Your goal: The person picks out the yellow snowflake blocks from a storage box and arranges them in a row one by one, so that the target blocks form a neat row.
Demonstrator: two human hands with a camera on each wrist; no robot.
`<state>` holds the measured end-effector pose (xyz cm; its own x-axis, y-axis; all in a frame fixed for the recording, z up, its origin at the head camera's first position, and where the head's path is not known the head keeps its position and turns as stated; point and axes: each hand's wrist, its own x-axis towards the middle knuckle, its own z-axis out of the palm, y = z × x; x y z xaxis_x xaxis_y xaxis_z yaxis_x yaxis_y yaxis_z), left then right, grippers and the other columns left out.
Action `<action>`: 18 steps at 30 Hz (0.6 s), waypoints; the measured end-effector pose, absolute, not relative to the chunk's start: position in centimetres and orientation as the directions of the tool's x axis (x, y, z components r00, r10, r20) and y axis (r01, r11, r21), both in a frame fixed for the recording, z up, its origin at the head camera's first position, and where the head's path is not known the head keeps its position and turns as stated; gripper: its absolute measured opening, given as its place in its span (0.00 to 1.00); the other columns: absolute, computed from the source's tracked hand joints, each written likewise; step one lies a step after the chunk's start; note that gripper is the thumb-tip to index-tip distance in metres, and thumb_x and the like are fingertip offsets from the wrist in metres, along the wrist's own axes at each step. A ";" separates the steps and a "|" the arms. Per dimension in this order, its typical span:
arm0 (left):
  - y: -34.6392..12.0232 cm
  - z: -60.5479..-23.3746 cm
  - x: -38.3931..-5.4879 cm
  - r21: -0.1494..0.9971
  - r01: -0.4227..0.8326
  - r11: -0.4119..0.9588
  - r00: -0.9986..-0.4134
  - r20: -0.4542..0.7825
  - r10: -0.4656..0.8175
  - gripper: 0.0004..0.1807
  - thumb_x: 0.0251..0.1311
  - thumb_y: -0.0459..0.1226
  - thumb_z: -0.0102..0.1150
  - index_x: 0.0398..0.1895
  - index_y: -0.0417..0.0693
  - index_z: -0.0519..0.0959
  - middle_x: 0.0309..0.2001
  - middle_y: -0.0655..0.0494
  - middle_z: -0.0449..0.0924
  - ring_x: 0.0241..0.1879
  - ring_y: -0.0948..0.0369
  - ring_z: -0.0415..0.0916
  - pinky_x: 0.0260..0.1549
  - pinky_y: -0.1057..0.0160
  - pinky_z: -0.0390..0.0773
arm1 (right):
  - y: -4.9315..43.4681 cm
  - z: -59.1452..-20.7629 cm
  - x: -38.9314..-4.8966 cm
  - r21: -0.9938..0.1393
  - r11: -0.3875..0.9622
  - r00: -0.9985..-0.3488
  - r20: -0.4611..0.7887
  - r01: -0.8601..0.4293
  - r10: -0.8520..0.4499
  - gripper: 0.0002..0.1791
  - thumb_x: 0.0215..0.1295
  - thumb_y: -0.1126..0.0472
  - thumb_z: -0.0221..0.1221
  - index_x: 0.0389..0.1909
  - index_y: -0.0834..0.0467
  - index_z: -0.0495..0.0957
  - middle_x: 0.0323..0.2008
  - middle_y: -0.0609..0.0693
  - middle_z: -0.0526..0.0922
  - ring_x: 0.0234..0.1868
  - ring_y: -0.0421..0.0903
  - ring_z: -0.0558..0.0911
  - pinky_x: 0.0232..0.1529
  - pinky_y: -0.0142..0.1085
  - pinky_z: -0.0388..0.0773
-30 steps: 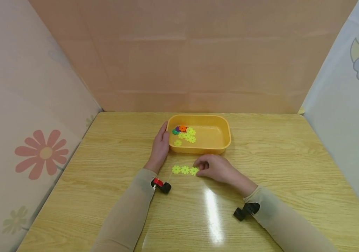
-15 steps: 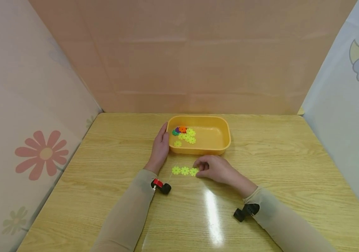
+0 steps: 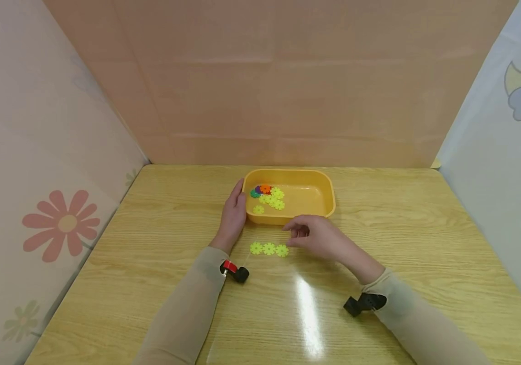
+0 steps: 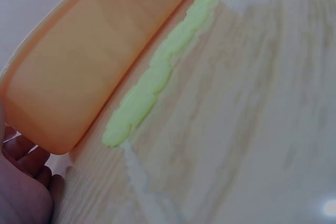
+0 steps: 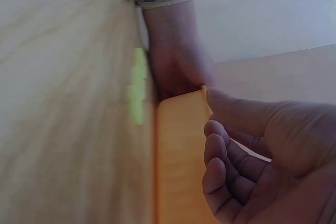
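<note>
Three yellow-green flower-shaped plastic pieces (image 3: pixel 269 249) lie in a row on the table, just in front of a yellow-orange plastic bin (image 3: pixel 308 220). My left hand (image 3: pixel 232 215) rests along the bin's left side, its fingers pointing away from me against the wall. My right hand (image 3: pixel 317 235) is lifted slightly at the right end of the row, near the bin's front wall. Between its thumb and loosely bent fingers (image 5: pixel 214 177) there is nothing. The left wrist view shows the row of flower pieces (image 4: pixel 142 98) edge-on, beside the bin (image 4: pixel 100 51).
Inside the bin, at its left, lie several yellow-green flower pieces (image 3: pixel 278 204) with an orange one (image 3: pixel 266 188), a purple one and a teal one (image 3: pixel 254 193). A thin clear strand runs from the row's left end. Wood-grain table (image 3: pixel 402 218) extends either side.
My right hand has let go of the rightmost flower piece and moved up and slightly right, its fingers spreading. The left hand stays against the bin; the row lies still.
</note>
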<state>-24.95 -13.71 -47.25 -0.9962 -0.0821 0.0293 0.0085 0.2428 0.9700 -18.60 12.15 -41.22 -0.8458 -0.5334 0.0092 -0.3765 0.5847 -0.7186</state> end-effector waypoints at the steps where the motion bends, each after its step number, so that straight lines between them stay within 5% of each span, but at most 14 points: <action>1: -13.7 -47.3 -25.0 0.970 0.008 0.243 -0.996 0.029 -0.082 0.33 0.89 0.50 0.36 0.92 0.57 0.55 0.88 0.60 0.55 0.87 0.56 0.49 0.85 0.48 0.52 | 12.1 -40.7 -18.6 -0.720 0.581 -0.846 0.014 -0.379 -0.534 0.15 0.70 0.61 0.76 0.54 0.59 0.90 0.36 0.42 0.85 0.38 0.43 0.81 0.41 0.38 0.82; 18: -13.9 -47.3 -24.7 0.971 -0.006 0.238 -0.997 0.013 -0.077 0.33 0.89 0.51 0.36 0.92 0.62 0.55 0.88 0.61 0.55 0.87 0.56 0.49 0.85 0.48 0.52 | 11.6 -36.8 -23.8 -0.725 0.580 -0.902 0.131 -0.371 -0.412 0.18 0.74 0.55 0.73 0.61 0.56 0.88 0.40 0.48 0.87 0.39 0.49 0.82 0.39 0.44 0.78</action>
<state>-24.70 -13.91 -47.25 -0.9969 -0.0772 0.0125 -0.0062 0.2375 0.9714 -23.85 11.56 -36.83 -0.9016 -0.4123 0.1309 -0.3706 0.5802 -0.7253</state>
